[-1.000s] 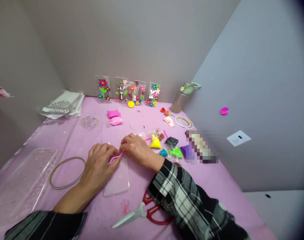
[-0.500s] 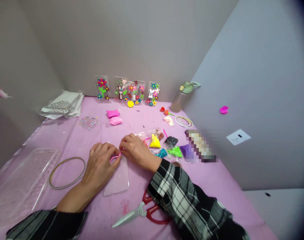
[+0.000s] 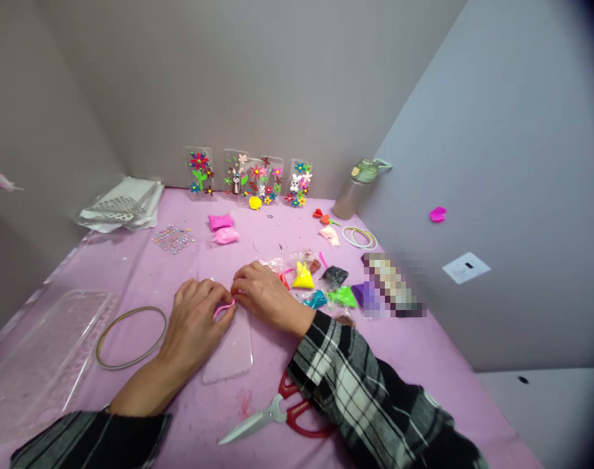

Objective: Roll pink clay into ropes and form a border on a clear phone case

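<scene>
Pink strip point(image 3: 220, 309), thin and curved, in the middle of the frame, left of centre; the left hand point(image 3: 194, 319) has it pinched between thumb and index finger, and the right hand point(image 3: 262, 293) looks closed on its other end, though its fingertips hide that end; holding it at both ends probably keeps the soft-looking piece from flopping or stretching; the hands are close together over the upper part of a clear case point(image 3: 233, 355), which lies flat below them, likely so that it gives a steady surface; whether the strip touches it I cannot tell.

Just right of centre lie small clear packets, each with one soft-looking colour inside: a yellow packet point(image 3: 303, 275), a black packet point(image 3: 335, 275), a green packet point(image 3: 343, 297) and a purple packet point(image 3: 363, 297); two pink packets point(image 3: 223, 229) lie above the left hand, apart from these, perhaps to keep the shades sorted; at the lower left is a clear tray point(image 3: 47, 358), its contents hard to make out; a bottle point(image 3: 350, 195) stands at the upper right, its lid on; the scissors point(image 3: 276, 412) lie at bottom centre, handles by the right sleeve, presumably for easy reach.
</scene>
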`<action>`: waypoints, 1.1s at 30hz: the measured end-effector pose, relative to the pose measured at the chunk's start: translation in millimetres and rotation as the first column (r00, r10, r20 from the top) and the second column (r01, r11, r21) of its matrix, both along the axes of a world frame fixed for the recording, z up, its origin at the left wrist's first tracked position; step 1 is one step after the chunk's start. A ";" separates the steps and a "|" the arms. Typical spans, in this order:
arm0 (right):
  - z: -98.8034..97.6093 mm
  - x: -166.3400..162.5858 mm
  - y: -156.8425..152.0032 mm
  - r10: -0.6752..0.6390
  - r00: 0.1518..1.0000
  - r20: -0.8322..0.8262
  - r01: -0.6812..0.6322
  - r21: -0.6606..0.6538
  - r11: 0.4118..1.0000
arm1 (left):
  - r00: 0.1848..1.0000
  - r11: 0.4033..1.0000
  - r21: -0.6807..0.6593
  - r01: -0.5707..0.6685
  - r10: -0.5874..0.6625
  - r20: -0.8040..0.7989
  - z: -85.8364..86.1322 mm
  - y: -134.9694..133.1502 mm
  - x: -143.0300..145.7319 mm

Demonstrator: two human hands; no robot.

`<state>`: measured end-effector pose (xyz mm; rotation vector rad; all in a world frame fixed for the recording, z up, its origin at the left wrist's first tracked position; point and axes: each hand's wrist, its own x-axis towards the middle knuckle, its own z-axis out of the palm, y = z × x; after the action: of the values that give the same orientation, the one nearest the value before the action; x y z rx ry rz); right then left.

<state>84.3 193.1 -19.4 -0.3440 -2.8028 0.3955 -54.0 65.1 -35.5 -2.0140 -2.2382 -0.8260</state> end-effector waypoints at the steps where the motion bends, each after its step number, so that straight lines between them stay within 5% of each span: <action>1: -0.9 -0.8 -1.3 -0.019 1.000 0.001 0.019 0.010 1.000 | 1.000 1.000 -0.003 -0.001 0.001 0.001 -0.1 -0.1 0.0; 18: 1.0 2.6 2.3 -0.013 1.000 -0.006 0.013 0.012 1.000 | 1.000 1.000 0.013 -0.009 0.008 0.020 -2.5 -2.5 -4.0; 24: -1.5 -2.9 -7.3 -0.111 0.994 0.005 0.111 0.028 0.993 | 1.000 1.000 0.004 -0.004 0.004 0.022 -2.4 -2.9 -3.1; 33: 4.3 2.6 -4.7 -0.102 0.995 -0.018 0.100 -0.066 0.993 | 0.999 1.000 -0.011 -0.014 0.014 0.051 1.4 -5.7 -1.3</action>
<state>86.8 188.4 -15.0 -0.4910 -2.7430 0.4656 -55.3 59.5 -34.0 -2.0018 -2.2854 -0.8768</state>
